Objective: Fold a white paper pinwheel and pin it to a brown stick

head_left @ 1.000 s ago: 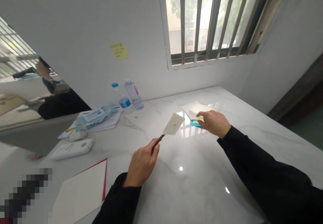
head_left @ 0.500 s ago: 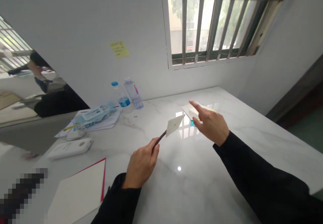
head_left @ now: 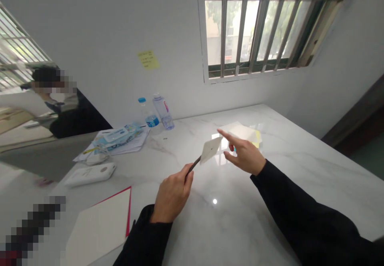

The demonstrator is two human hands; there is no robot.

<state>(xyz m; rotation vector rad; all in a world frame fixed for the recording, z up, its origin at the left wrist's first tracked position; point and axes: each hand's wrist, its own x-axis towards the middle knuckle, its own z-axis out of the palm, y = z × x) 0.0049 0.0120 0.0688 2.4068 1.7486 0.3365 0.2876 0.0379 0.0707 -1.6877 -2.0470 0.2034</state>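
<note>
The **left hand** [head_left: 173, 196] is closed around a **dark slender stick** [head_left: 193, 166], pinching it between thumb and curled fingers, and holds it up above the surface. At the stick's far end, a **pale card** [head_left: 211, 150] stands tilted in the air, with a small dark spot near its middle. The **right hand** [head_left: 244, 158] holds nothing. Its **index finger** [head_left: 228, 137] points out toward the card's upper corner, and its tip is just beside the card, though contact cannot be told from this view. The thumb is spread low and the other fingers curl loosely.

The card is lifted clear, while **pale sheets of paper** [head_left: 240, 131] lie in a loose pile near the far right edge of the **white marble surface** [head_left: 294, 182]. A **yellow sticky note** [head_left: 257, 143] shows at the pile's edge, and the rest of it is partly hidden behind the right hand.

Near the far edge stand a **water bottle with a blue cap** [head_left: 148, 114] and a **clear bottle with a pink label** [head_left: 162, 112]. A **stack of papers** [head_left: 120, 144] lies just in front of them, and a **white power bank** [head_left: 90, 174] lies nearer the left edge. A **cream board with a red edge** [head_left: 102, 228] lies at the near edge.
</note>
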